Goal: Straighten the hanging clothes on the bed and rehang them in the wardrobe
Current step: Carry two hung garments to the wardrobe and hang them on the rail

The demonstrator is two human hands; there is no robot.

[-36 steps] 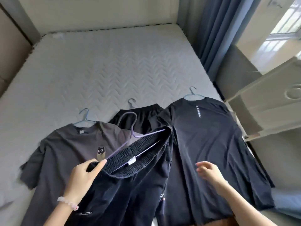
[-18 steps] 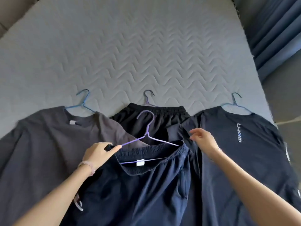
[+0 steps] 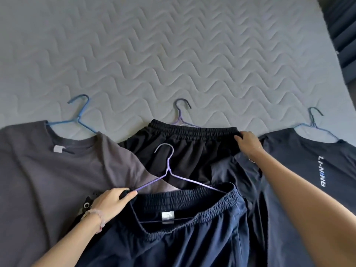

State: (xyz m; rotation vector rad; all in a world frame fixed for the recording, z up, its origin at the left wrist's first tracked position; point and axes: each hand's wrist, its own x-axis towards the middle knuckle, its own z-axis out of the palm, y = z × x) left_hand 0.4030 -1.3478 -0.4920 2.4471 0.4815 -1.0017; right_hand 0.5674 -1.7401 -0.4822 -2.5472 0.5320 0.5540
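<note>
Navy shorts [image 3: 183, 234] lie nearest me on a purple hanger [image 3: 169, 170]. My left hand [image 3: 109, 203] pinches the left end of their waistband by the hanger's arm. Behind them lie black shorts [image 3: 183, 149] on another purple hanger [image 3: 181, 112]. My right hand [image 3: 248, 143] grips the right end of the black shorts' waistband. A grey T-shirt [image 3: 48, 180] on a blue hanger [image 3: 79, 116] lies at the left. A dark navy T-shirt [image 3: 312, 170] with white lettering lies at the right on a blue hanger [image 3: 314, 126].
All the clothes lie across the near part of a grey quilted mattress [image 3: 173, 54]. Dark blue curtains [image 3: 344, 26] hang at the far right edge of the bed.
The view has tilted down and closer to the bed. My right hand has moved forward from the navy shorts to the black shorts' waistband and closed on it. My left hand keeps its hold.
</note>
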